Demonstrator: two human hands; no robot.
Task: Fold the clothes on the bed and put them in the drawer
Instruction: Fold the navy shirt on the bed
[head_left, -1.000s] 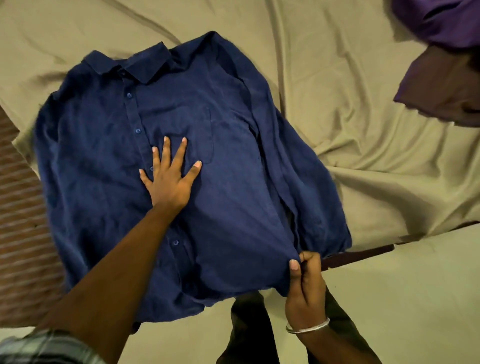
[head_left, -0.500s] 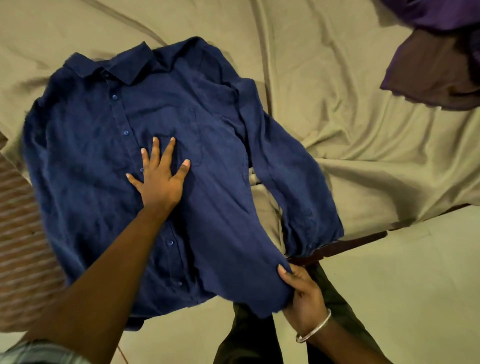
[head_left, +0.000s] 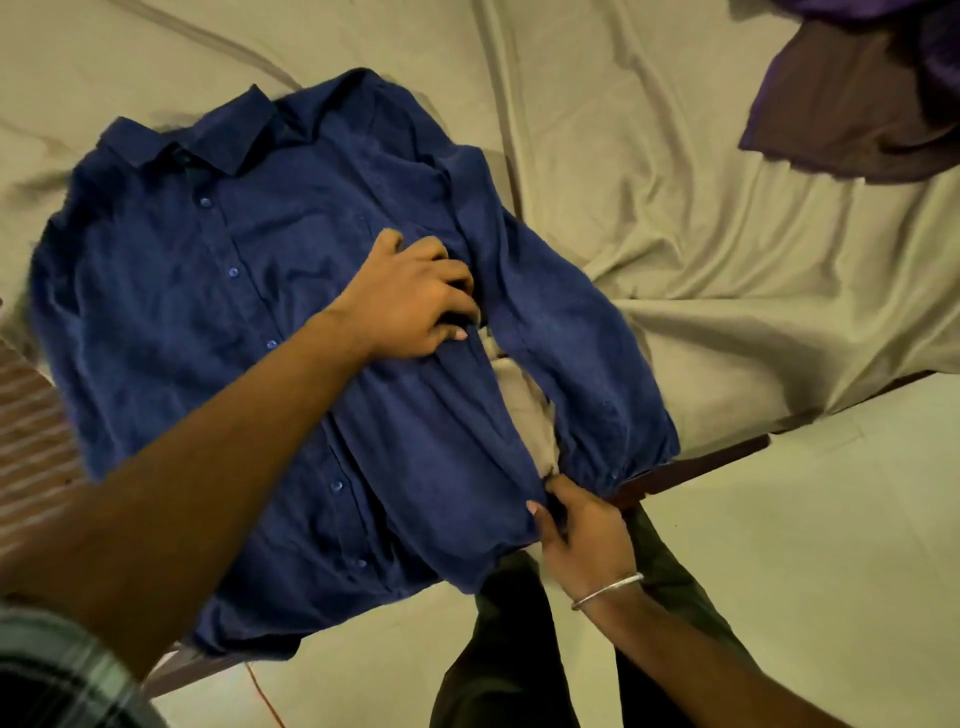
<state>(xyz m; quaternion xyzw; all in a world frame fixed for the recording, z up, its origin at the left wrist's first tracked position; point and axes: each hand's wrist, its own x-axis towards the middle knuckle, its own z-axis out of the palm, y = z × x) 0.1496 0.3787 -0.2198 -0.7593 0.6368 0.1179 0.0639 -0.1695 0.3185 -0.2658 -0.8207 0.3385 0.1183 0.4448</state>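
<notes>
Both hands grip the blue shirt (head_left: 171, 291): left hand (head_left: 410, 301) mid-chest, right hand (head_left: 576, 535) pinching the hem.

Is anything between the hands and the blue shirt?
No. The left hand rests right on the shirt, and the right hand holds its bottom edge. No drawer shows in this view.

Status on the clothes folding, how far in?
Early. Done: blue shirt lies spread, buttoned front up, on the bed sheet. In hand: left hand grips fabric by the sleeve, right hand pinches the hem corner; no fold made. Left: fold it, then the purple clothes; no drawer in view.
</notes>
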